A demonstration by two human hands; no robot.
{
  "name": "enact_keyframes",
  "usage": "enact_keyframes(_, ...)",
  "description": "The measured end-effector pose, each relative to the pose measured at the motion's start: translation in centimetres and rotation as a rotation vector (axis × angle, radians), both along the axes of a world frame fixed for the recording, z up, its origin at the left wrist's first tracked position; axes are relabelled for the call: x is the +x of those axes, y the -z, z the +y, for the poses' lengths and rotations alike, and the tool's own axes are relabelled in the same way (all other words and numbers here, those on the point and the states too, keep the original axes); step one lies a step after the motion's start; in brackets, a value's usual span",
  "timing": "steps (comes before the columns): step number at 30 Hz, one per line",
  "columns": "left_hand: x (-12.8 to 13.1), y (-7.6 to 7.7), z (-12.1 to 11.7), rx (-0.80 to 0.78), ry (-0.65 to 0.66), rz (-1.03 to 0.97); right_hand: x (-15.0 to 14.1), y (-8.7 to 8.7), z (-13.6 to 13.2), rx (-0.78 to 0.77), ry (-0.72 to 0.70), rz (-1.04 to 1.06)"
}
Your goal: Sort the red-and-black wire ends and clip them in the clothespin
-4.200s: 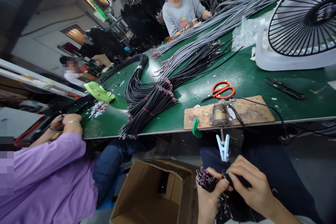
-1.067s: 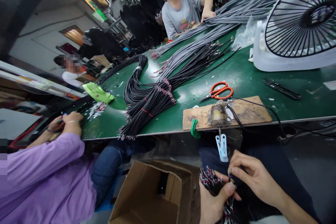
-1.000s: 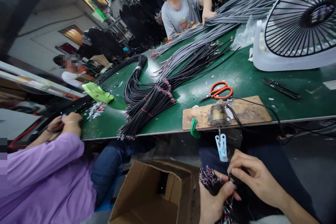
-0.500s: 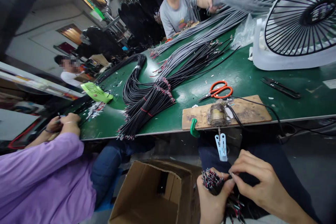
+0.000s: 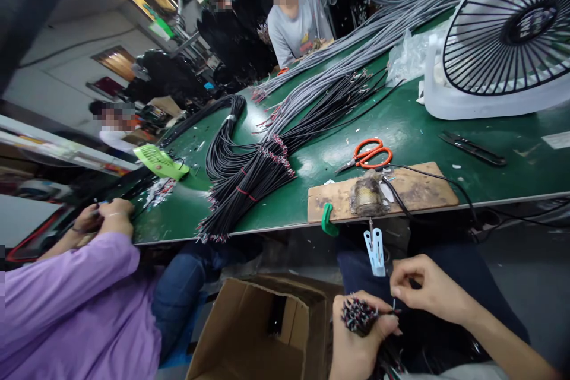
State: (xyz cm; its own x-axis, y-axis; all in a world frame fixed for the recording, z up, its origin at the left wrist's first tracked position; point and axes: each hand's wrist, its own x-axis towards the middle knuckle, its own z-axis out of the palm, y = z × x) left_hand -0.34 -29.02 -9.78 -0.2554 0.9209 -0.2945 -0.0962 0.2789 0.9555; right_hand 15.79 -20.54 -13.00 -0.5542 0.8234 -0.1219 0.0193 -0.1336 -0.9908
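My left hand [image 5: 356,341] is wrapped round a bundle of black cables [image 5: 360,314], whose cut ends with red, white and black wires point up. A single cable end sticks out sideways by the left thumb. Just above that end, my right hand [image 5: 423,285] pinches a thin light wire tip [image 5: 394,304], with thumb and forefinger together. More cable ends hang below the left hand, partly hidden. Over my hands, a light blue clothespin [image 5: 374,252] hangs on the shaft of a small motor [image 5: 369,196], which is fixed to a wooden board [image 5: 423,184] at the table edge.
On the green table [image 5: 276,211] are orange-handled scissors [image 5: 373,153], black snips [image 5: 472,148], a fan [image 5: 494,104], black cable bundles [image 5: 249,178] and grey cables [image 5: 329,80]. An open cardboard box [image 5: 249,332] stands at my left. One co-worker in purple [image 5: 84,303] sits left; another [image 5: 298,24] is across.
My right hand has drawn slightly up and away from the left thumb, leaving a gap with the wire tip showing. The co-worker across has raised an arm with grey cables.
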Motion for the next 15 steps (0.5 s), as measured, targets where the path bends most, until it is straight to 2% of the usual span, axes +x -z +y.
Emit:
enact_keyframes(2, 0.2, 0.2, 0.0, -0.032, -0.018, -0.104, 0.1, -0.1, -0.6, 0.090, 0.094, 0.020)
enact_keyframes(5, 0.5, -0.1, 0.2, -0.030, -0.031, -0.121, 0.1, -0.8, -1.4, 0.255, 0.089, 0.104)
enact_keyframes(8, 0.9, -0.6, 0.5, -0.009, -0.080, -0.106, -0.3, -1.5, -2.0, 0.400, 0.129, 0.062)
enact_keyframes(12, 1.5, -0.6, 0.5, -0.010, -0.161, -0.063, -0.7, -1.9, -2.3, 0.475, 0.222, -0.010)
enact_keyframes(15, 1.5, -0.3, 0.4, -0.016, -0.164, -0.046, -0.6, -1.9, -2.5, 0.479, 0.210, -0.015)
